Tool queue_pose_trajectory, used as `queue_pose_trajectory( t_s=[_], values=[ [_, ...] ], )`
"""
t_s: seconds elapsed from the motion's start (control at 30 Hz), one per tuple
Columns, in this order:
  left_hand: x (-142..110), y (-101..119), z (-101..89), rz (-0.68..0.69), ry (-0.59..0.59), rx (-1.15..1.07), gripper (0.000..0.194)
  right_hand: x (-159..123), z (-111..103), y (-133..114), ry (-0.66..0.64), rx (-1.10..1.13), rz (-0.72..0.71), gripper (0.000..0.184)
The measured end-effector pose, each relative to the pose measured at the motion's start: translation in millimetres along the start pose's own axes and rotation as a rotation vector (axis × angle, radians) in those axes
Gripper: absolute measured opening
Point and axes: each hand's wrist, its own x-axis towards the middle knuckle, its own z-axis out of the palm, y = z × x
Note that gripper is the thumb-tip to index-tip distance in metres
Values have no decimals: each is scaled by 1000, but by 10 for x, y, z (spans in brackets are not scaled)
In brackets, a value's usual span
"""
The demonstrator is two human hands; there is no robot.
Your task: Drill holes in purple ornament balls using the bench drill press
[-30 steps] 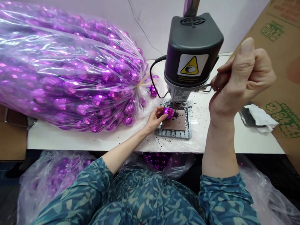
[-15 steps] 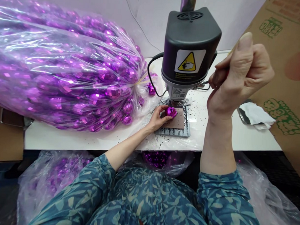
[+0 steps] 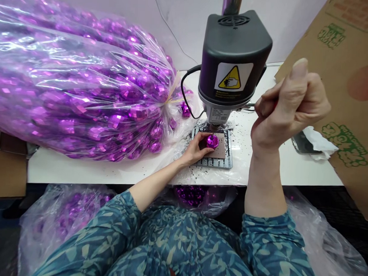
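Observation:
A shiny purple faceted ball [image 3: 212, 142] sits on a brown square board [image 3: 221, 152] over the grey metal base [image 3: 228, 163] of a drill press. My left hand [image 3: 197, 148] pinches the ball from the left, thumb in front and fingers behind. Directly above hangs the black drill press head [image 3: 235, 55] with a yellow warning label. To the right of the head, my right hand [image 3: 289, 103] is raised and closed around the drill press lever; a metal rod [image 3: 250, 106] runs from the machine to it. Most of the grip is hidden by my fingers.
A large clear bag [image 3: 92, 86] of purple balls fills the left of the white table [image 3: 80, 170]. Dark shavings lie around the base. A cardboard box [image 3: 347, 119] stands at right, near a phone [image 3: 304, 142] partly under white tissue [image 3: 319, 142]. More bags are below the table.
My left hand has shifted the ball slightly toward me and to the right, and its top now shows a small dark spot. My right hand has come down a little and left.

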Motion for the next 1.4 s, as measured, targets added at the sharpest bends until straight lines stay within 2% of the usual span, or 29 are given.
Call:
queue_pose_trajectory(
  t_s=[0.1,0.3,0.43,0.73,0.9,0.97,1.1,1.27,1.4],
  values=[
    [-5,27,10,-19,22,-27,52,-129,-51,-20,56,88,1,59],
    [-10,76,32,-70,63,-94,53,-264,-140,62,57,99,4,63],
    [-10,65,35,-103,64,-135,53,-289,-145,185,99,147,-69,64],
    [-18,78,40,-80,62,-117,52,-364,-176,403,137,252,-266,54],
    [-12,62,44,-81,68,-121,51,-419,-222,523,225,94,-181,71],
    [-12,38,39,-53,62,-86,50,-436,-236,554,234,50,-176,73],
    [-11,-10,16,11,39,-5,49,-457,-256,601,210,45,-203,69],
    [-15,-29,4,16,18,6,52,-547,-299,658,178,58,-240,71],
    [-13,-22,16,6,22,-33,54,-536,-266,519,150,53,-202,72]
  ],
)
